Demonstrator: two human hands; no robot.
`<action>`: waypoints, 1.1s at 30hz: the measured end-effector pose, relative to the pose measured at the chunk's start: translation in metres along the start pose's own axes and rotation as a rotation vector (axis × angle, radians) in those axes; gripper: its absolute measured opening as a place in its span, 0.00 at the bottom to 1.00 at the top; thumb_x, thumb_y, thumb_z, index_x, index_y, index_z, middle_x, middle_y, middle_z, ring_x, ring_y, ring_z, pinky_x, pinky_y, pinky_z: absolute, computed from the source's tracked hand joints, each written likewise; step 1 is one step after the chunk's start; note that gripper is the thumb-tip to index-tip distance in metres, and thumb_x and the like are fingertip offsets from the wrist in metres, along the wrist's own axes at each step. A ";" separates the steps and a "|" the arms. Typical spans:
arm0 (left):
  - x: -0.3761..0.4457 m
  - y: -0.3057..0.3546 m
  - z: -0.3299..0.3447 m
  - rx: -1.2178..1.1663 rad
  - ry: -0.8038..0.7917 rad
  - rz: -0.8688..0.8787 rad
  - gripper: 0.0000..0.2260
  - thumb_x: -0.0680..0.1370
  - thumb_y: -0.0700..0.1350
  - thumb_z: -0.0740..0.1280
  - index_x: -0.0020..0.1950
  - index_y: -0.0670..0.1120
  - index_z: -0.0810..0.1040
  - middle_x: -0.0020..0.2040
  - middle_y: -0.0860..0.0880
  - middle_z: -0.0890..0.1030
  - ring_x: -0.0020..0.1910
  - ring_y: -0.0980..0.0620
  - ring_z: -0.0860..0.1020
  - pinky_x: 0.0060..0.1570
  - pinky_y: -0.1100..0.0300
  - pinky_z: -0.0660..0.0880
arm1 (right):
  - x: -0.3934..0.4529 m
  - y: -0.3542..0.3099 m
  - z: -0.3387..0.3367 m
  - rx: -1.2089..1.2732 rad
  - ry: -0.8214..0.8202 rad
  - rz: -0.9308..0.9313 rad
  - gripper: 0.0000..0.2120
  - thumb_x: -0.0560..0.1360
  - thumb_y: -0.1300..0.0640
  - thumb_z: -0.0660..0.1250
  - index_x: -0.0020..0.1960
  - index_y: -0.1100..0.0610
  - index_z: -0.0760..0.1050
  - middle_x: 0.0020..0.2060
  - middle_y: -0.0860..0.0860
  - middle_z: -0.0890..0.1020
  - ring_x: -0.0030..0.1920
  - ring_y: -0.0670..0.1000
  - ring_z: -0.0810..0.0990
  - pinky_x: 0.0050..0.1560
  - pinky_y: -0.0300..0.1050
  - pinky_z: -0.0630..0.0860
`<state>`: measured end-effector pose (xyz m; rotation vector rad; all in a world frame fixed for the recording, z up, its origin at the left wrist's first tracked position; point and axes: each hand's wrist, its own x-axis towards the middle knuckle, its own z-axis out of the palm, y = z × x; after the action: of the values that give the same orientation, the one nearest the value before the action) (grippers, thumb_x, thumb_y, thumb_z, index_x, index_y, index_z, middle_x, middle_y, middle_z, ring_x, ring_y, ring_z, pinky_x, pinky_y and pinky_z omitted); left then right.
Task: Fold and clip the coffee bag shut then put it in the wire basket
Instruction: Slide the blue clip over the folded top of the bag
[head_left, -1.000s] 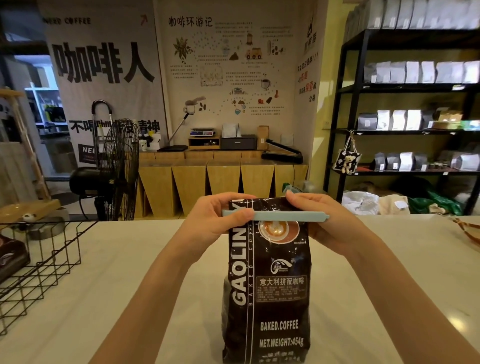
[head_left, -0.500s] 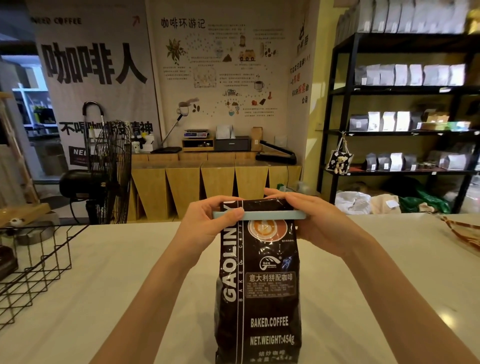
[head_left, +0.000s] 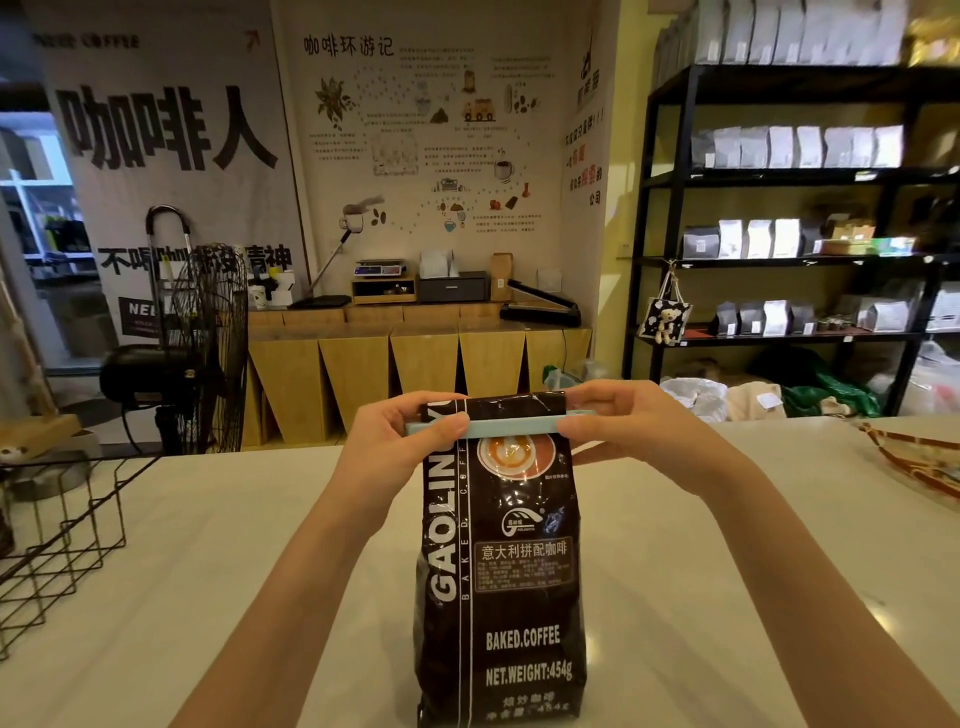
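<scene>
A dark brown coffee bag stands upright on the white counter, its top folded over. A pale blue bar clip lies across the fold. My left hand pinches the clip's left end together with the bag's top corner. At the clip's right end, my right hand has its thumb in front and its fingers over the top. The black wire basket sits at the counter's left edge, well apart from the bag.
A woven tray edge shows at the counter's far right. Beyond the counter stand a black floor fan, wooden cabinets and black shelves with several coffee bags.
The clip's right end has slid left, and my right hand has closed in on that end. The bag stays upright between both hands; the view has shifted slightly.
</scene>
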<state>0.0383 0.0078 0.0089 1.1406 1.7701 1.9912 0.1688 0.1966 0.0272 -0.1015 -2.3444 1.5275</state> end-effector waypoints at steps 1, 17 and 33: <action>0.000 0.000 0.000 -0.002 0.001 -0.002 0.07 0.69 0.40 0.69 0.45 0.48 0.81 0.34 0.51 0.84 0.36 0.52 0.83 0.36 0.63 0.80 | 0.000 0.002 -0.001 0.004 0.001 0.005 0.21 0.61 0.49 0.71 0.52 0.56 0.78 0.48 0.55 0.85 0.48 0.52 0.84 0.50 0.47 0.81; -0.002 0.014 -0.013 0.115 0.013 0.031 0.13 0.59 0.47 0.73 0.43 0.50 0.81 0.34 0.52 0.84 0.35 0.52 0.83 0.32 0.63 0.79 | 0.004 0.012 0.020 0.095 0.178 -0.141 0.04 0.69 0.59 0.69 0.43 0.52 0.79 0.30 0.43 0.85 0.37 0.41 0.83 0.38 0.29 0.76; -0.004 0.021 -0.004 0.255 0.083 0.007 0.08 0.61 0.43 0.76 0.38 0.48 0.80 0.27 0.51 0.83 0.29 0.51 0.83 0.26 0.65 0.77 | 0.001 0.008 0.022 0.121 0.130 -0.185 0.06 0.70 0.60 0.68 0.44 0.50 0.79 0.32 0.44 0.85 0.39 0.42 0.83 0.43 0.34 0.79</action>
<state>0.0445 -0.0027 0.0267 1.1516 2.1130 1.8826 0.1597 0.1809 0.0128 0.0433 -2.0932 1.5199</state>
